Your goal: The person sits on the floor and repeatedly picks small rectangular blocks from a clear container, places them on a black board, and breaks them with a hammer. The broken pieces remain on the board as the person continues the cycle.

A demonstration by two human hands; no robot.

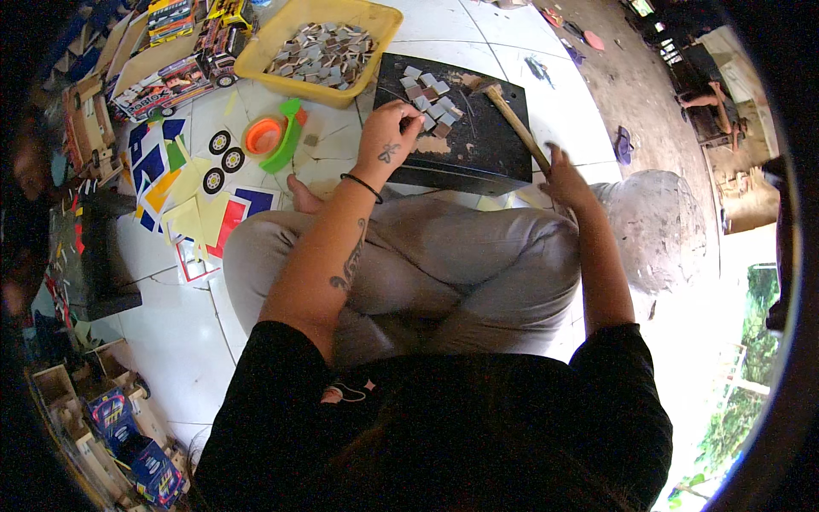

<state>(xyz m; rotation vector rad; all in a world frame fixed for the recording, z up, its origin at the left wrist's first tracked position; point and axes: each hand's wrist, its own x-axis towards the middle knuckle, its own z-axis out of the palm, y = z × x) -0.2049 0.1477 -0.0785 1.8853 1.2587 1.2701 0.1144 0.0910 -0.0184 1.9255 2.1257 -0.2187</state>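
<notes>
A low black board or box top [503, 154] lies before my crossed legs, scuffed and worn to brown in places. On it rests a loose pile of small square pieces [433, 98], grey and brown. My left hand [391, 135] is at the pile's left edge, fingers pinched together; what they hold, if anything, is too small to make out. At the board's right side, my right hand [565, 181] grips the handle end of a wooden-handled hammer [519, 126]. The hammer's head rests near the board's far edge, right of the pile.
Beyond the board, a yellow plastic basin [247, 61] holds many similar square pieces. Leftward are a green and orange toy-like holder [286, 141], black toy wheels [219, 160], coloured sticker sheets [183, 205] and wooden toy trucks [166, 85]. A stuffed sack [657, 226] stands at right.
</notes>
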